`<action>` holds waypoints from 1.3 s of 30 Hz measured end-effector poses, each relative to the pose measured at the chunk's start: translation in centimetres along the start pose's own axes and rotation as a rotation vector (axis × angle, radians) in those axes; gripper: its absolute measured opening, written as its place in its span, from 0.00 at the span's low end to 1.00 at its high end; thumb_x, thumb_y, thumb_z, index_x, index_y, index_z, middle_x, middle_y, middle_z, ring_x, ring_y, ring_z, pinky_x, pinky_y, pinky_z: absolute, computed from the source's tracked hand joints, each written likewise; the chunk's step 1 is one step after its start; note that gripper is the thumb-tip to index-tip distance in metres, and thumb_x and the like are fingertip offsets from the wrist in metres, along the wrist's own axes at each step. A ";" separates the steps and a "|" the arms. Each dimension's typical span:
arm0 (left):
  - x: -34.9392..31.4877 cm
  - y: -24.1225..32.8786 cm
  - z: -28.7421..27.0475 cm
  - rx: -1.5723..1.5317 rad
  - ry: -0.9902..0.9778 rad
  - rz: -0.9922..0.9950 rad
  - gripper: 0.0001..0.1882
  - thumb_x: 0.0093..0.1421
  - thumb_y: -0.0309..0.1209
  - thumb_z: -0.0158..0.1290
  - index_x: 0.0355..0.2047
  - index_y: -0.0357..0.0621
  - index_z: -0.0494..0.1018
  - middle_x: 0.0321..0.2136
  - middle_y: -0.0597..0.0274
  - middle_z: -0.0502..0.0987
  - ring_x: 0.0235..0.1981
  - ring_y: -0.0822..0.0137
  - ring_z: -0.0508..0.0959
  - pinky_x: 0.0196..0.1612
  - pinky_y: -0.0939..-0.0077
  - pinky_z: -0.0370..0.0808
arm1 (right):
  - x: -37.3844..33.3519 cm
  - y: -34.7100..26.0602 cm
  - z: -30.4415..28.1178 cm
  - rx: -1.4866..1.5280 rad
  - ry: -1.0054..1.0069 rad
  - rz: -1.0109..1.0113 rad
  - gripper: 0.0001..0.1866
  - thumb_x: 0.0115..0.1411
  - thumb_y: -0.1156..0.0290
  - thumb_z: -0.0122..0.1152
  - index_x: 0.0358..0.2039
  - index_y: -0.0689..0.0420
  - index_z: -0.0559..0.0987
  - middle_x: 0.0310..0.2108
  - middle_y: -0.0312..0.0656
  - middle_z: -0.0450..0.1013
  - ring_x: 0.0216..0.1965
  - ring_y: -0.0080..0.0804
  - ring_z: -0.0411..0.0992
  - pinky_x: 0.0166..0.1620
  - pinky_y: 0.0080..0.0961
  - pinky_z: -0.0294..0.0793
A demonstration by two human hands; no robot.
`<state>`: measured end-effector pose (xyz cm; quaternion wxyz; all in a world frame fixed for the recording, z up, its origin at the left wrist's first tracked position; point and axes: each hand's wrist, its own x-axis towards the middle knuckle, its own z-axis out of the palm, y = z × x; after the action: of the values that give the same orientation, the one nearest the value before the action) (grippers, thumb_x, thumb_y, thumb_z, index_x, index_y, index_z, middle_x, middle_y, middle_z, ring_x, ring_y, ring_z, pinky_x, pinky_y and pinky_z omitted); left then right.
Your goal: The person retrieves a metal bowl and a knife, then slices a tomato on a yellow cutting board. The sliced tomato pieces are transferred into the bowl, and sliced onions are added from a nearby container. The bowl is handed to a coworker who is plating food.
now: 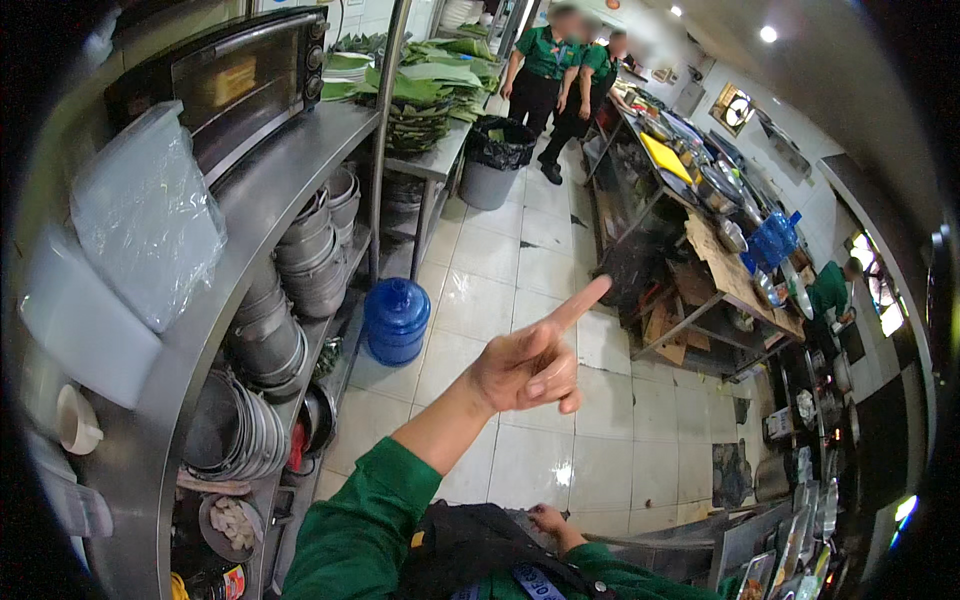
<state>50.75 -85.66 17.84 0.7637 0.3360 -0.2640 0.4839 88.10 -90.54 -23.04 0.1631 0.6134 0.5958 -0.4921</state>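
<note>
My left hand (530,365) is raised over the tiled floor, empty, with its index finger stretched toward the far right and the other fingers loosely curled. It touches nothing. Low at my waist is my right hand (548,520), small in the view, beside my dark apron (480,550) and a grey surface. Its fingers are too small to make out, and I cannot tell whether it holds anything. Beyond my left hand, to its left, a blue water jug (397,322) stands on the floor.
Left, a steel shelf (290,165) carries a toaster oven (225,85) and plastic bags, with stacked pots (305,255) underneath. Banana leaves (430,85) cover a farther table, near a lined bin (490,165). Two people stand beyond. Right, a cluttered worktable (735,270); another person is farther right.
</note>
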 end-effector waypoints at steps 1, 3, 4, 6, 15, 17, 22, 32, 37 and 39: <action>-0.9 -0.3 -0.7 -0.019 0.048 0.003 0.44 0.63 0.44 0.46 0.65 0.59 0.24 0.13 0.68 0.69 0.12 0.74 0.64 0.37 0.66 0.69 | -0.2 0.6 0.2 -0.031 0.000 -0.031 0.16 0.56 0.64 0.58 0.44 0.57 0.73 0.28 0.39 0.74 0.22 0.27 0.73 0.22 0.25 0.73; -3.0 -1.3 -2.4 -0.107 0.163 0.004 0.38 0.63 0.46 0.44 0.66 0.61 0.36 0.14 0.69 0.66 0.14 0.74 0.64 0.38 0.66 0.70 | -0.6 1.7 0.5 0.077 -0.056 0.092 0.15 0.55 0.66 0.58 0.42 0.57 0.74 0.26 0.38 0.74 0.21 0.27 0.72 0.21 0.25 0.71; -4.1 -1.9 -3.1 -0.161 0.226 0.007 0.37 0.63 0.47 0.44 0.66 0.62 0.37 0.14 0.69 0.66 0.14 0.74 0.63 0.38 0.66 0.70 | -0.7 2.3 0.8 0.085 -0.062 0.073 0.15 0.55 0.66 0.58 0.42 0.57 0.74 0.26 0.39 0.74 0.21 0.27 0.72 0.20 0.25 0.71; -5.4 -2.4 -4.4 -0.221 0.320 -0.030 0.34 0.64 0.45 0.44 0.66 0.65 0.41 0.14 0.70 0.65 0.13 0.73 0.61 0.37 0.67 0.69 | -1.0 3.4 1.3 0.130 -0.100 0.215 0.14 0.54 0.67 0.59 0.41 0.57 0.74 0.26 0.39 0.74 0.21 0.27 0.71 0.20 0.26 0.70; -1.0 -0.1 -4.8 -0.062 0.302 0.059 0.33 0.66 0.43 0.41 0.65 0.75 0.36 0.13 0.72 0.62 0.13 0.76 0.59 0.37 0.69 0.66 | 1.4 5.1 2.2 -0.032 -0.076 0.086 0.23 0.54 0.55 0.59 0.44 0.58 0.74 0.35 0.49 0.76 0.32 0.42 0.75 0.34 0.37 0.75; -1.3 -0.4 -4.8 -0.078 0.305 0.038 0.33 0.65 0.43 0.41 0.65 0.75 0.37 0.13 0.72 0.62 0.13 0.76 0.59 0.37 0.69 0.66 | 1.9 3.6 1.9 -0.265 -0.068 -0.080 0.23 0.54 0.54 0.57 0.45 0.56 0.74 0.41 0.51 0.74 0.41 0.48 0.73 0.43 0.41 0.72; -4.8 -1.0 -7.3 -0.145 0.405 0.048 0.32 0.65 0.44 0.43 0.65 0.72 0.41 0.14 0.72 0.62 0.13 0.76 0.58 0.39 0.68 0.68 | 4.1 -3.2 0.7 -0.539 -0.081 -0.222 0.19 0.54 0.60 0.53 0.45 0.56 0.75 0.40 0.52 0.74 0.44 0.49 0.71 0.47 0.40 0.70; -28.4 -4.2 -16.8 -0.231 1.380 0.268 0.21 0.61 0.41 0.48 0.54 0.58 0.62 0.19 0.70 0.66 0.17 0.73 0.63 0.42 0.62 0.69 | 8.6 -10.1 2.6 -1.154 -0.485 -0.170 0.22 0.50 0.69 0.55 0.48 0.52 0.72 0.42 0.49 0.74 0.45 0.50 0.71 0.44 0.43 0.71; -46.7 -7.5 -17.8 -0.117 2.187 0.096 0.08 0.58 0.37 0.46 0.28 0.49 0.70 0.21 0.66 0.73 0.20 0.68 0.71 0.36 0.65 0.69 | 9.9 -10.7 7.3 -0.635 -0.316 -0.222 0.20 0.53 0.65 0.55 0.48 0.52 0.72 0.42 0.48 0.74 0.46 0.50 0.71 0.46 0.42 0.70; -52.3 -8.6 -16.4 -0.069 2.364 0.022 0.09 0.57 0.37 0.44 0.26 0.49 0.70 0.23 0.67 0.75 0.24 0.69 0.73 0.35 0.68 0.68 | 10.7 -11.5 9.3 -0.587 -0.263 -0.252 0.20 0.54 0.63 0.54 0.48 0.52 0.72 0.42 0.48 0.74 0.46 0.50 0.71 0.47 0.42 0.70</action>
<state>39.41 -105.06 -32.90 0.5383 -0.3434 0.5906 0.4936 71.98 -89.01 -31.48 0.3462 0.3933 0.7568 -0.3909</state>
